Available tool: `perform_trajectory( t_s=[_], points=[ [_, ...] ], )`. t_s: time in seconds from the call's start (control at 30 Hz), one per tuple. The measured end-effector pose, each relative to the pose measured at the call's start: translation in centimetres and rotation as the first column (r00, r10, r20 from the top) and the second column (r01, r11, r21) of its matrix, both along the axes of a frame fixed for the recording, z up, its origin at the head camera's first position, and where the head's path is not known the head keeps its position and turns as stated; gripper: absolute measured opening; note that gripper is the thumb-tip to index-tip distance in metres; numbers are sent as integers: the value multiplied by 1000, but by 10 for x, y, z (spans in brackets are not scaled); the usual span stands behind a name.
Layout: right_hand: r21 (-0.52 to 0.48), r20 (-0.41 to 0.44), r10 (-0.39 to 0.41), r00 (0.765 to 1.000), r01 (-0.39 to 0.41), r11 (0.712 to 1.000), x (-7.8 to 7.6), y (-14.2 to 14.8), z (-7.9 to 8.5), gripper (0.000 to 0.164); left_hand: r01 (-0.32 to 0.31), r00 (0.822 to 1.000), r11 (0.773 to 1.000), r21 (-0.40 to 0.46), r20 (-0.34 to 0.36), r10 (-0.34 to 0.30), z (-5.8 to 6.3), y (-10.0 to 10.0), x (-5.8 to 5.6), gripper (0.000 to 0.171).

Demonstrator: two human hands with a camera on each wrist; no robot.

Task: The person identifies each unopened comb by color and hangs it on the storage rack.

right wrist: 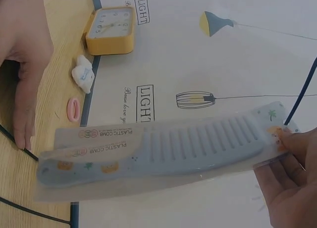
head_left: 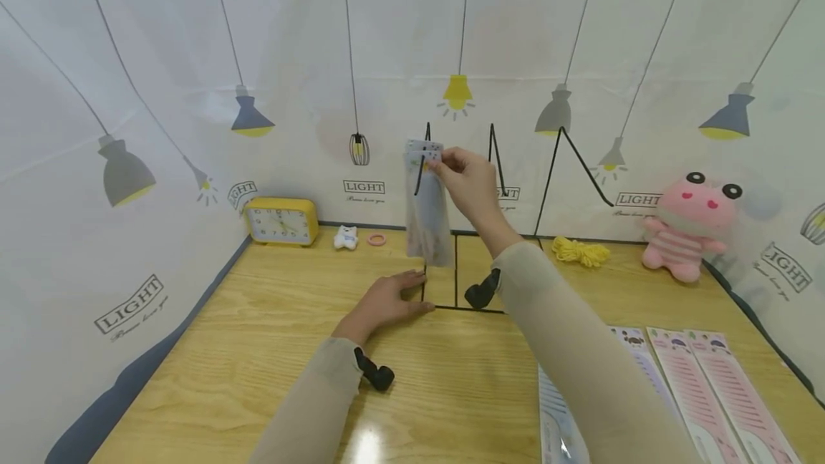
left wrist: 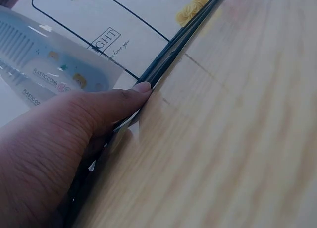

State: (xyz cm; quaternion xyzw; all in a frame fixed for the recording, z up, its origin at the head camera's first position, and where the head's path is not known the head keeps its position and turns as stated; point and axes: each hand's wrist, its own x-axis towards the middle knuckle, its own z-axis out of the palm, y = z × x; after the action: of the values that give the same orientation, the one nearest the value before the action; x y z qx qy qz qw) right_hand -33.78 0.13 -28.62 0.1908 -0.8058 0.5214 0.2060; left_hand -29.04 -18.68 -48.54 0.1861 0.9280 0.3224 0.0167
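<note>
Pale wall covering (head_left: 387,13) printed with hanging lamps rises behind a wood-grain table (head_left: 213,371), where a black wire rack (head_left: 456,271) stands beyond the left fingers. The work in hand looks like hanging packeted combs on the rack, and this step seems to be seating the front packet (head_left: 428,213) on the left prong (head_left: 417,177): the wire shows at its top, just beside the right fingertips, with another packet (right wrist: 89,135) behind it. The right hand (head_left: 473,185) pinches that upper end, thumb on the face and fingers behind, the gap no wider than the packet. The left hand (head_left: 383,303), below the packets, is spread, fingers and thumb well apart; its thumb (left wrist: 124,99) touches the rack's base wire, apparently to steady it. The next move likely calls for easing the packet farther along the prong, then releasing it without tugging the wire; if the left hand lifts too soon, the rack could tip. More packets (head_left: 741,392), pink and blue among them, lie nearer the person than the right fingers, beneath and beside that forearm. The middle prong (head_left: 499,162), just right of those fingers, shows no packet.
</note>
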Motion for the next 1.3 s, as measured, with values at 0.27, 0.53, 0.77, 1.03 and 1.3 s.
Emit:
perform_trajectory(
  t_s=[0.27, 0.53, 0.77, 1.03, 1.3],
  points=[
    [-8, 21, -37, 999, 37, 999, -7, 1, -1, 24, -1, 1000, 1000, 4, 8, 1, 4, 5, 1, 71],
    [-38, 23, 0, 1000, 0, 999, -8, 3, -7, 26, 1, 1000, 1000, -5, -18, -1, 7, 4, -1, 70],
    [-12, 46, -10, 999, 10, 1000, 1, 12, -19, 40, 8, 1000, 1000, 6, -9, -8, 9, 5, -1, 70],
    [7, 104, -21, 994, 21, 1000, 18, 26, -42, 44, 13, 1000, 1000, 5, 4, -13, 3, 4, -1, 72],
    [9, 131, -7, 991, 6, 1000, 33, 41, -57, 46, 2, 1000, 1000, 0, 18, -2, 2, 1, 1, 74]
  ],
)
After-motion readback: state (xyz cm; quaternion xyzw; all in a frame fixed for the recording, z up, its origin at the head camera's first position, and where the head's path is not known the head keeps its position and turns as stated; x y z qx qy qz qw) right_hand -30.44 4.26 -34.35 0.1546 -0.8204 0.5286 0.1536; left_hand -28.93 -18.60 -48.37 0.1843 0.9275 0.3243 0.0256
